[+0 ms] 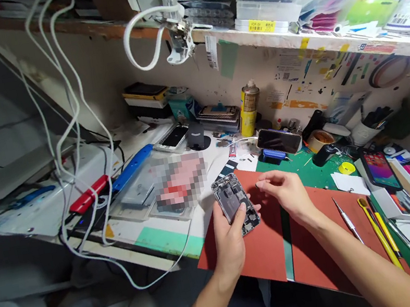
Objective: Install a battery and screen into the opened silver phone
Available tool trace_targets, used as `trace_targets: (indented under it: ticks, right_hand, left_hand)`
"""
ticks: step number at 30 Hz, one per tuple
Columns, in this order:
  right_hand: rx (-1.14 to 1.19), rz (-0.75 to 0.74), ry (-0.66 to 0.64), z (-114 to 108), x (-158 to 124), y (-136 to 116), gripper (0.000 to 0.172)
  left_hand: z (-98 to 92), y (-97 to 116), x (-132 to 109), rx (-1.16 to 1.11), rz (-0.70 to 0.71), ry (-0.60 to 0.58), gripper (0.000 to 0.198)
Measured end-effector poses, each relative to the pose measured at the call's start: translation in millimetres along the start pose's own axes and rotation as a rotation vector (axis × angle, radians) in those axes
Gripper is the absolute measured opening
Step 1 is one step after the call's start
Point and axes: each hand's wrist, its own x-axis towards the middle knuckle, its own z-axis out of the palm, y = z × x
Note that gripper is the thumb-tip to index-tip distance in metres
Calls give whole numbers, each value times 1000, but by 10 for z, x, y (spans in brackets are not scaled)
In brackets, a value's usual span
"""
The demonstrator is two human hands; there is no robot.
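Note:
My left hand (228,239) grips an opened phone body (234,203) with its battery and inner parts showing, held tilted above a red-brown mat (265,248). My thumb lies across its lower part. Just to the right, my right hand (285,192) hovers over the mat, fingers curled with thumb and forefinger pinched together; whether anything small sits between them I cannot make out. The two hands are a short gap apart.
A metal pry tool (346,218) and yellow-handled tools (379,231) lie on the right. A lit phone (379,169), a phone on a blue stand (278,140), a yellow spray can (248,109) and tape roll (319,139) stand behind. White cables (73,124) hang at left.

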Motion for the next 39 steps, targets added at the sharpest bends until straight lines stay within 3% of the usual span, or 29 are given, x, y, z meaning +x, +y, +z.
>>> trace_targets:
  ticks: [3, 8, 18, 34, 36, 39]
  right_hand:
    - [192, 45, 5, -111, -251, 67, 42]
    - [589, 130, 18, -99, -430, 129, 40]
    - [675, 177, 12, -63, -597, 3, 39]
    - [600, 194, 38, -90, -583, -31, 40]
    - [610, 196, 37, -94, -580, -23, 40]
    - [623, 203, 40, -104, -579, 3, 40]
  left_hand:
    - [47, 30, 6, 11, -59, -56, 51]
    - [120, 43, -10, 42, -171, -125, 43]
    - [76, 1, -29, 61, -221, -99, 39]
    - [61, -121, -50, 100, -76, -33, 47]
    - [62, -125, -50, 104, -56, -20, 55]
    - [35, -144, -57, 116, 0, 26, 85]
